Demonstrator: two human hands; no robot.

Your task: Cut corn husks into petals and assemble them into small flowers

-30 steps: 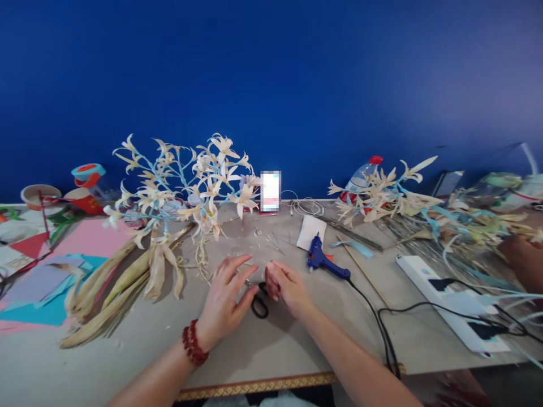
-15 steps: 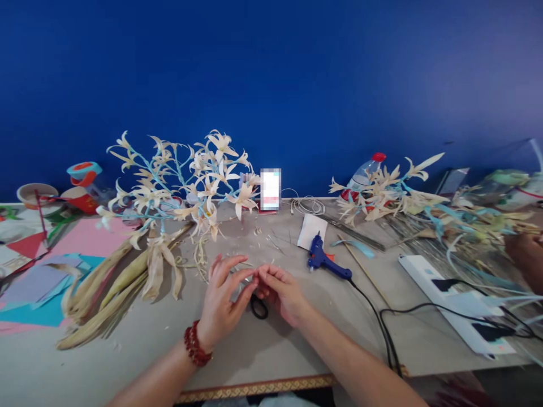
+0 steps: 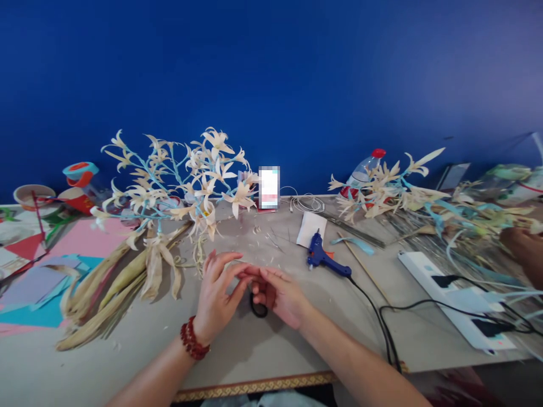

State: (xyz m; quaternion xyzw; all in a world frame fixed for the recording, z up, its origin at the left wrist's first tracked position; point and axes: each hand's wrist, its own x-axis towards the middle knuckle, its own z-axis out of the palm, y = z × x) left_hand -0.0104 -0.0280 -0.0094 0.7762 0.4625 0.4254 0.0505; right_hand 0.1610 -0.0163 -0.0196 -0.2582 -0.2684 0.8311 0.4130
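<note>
My left hand [image 3: 221, 289], with a red bead bracelet [image 3: 194, 338] on the wrist, has thumb and index finger pinched together. Its other fingers are loosely raised. My right hand [image 3: 278, 291] meets it, fingers curled and tips touching those of the left. Whatever the fingertips hold is too small to make out. Black-handled scissors [image 3: 258, 308] lie partly hidden beneath my right hand. To the right is a blue hot glue gun [image 3: 324, 257] on a white pad [image 3: 311, 227]. Dried corn husks [image 3: 123, 288] lie left of my hands, below husk flowers [image 3: 203, 183] on pale blue stems.
A white power strip [image 3: 452, 299] with black cables lies on the right. Another person's hand [image 3: 524, 251] is at the right edge near more husk flowers [image 3: 382, 189]. Coloured paper [image 3: 51, 305] covers the left. A lit phone [image 3: 268, 189] stands against the blue wall.
Both hands stay together at the fingertips. My right fingers have shifted slightly, and the right thumb lies flatter. The view has moved a little; the objects on the table have not moved.
</note>
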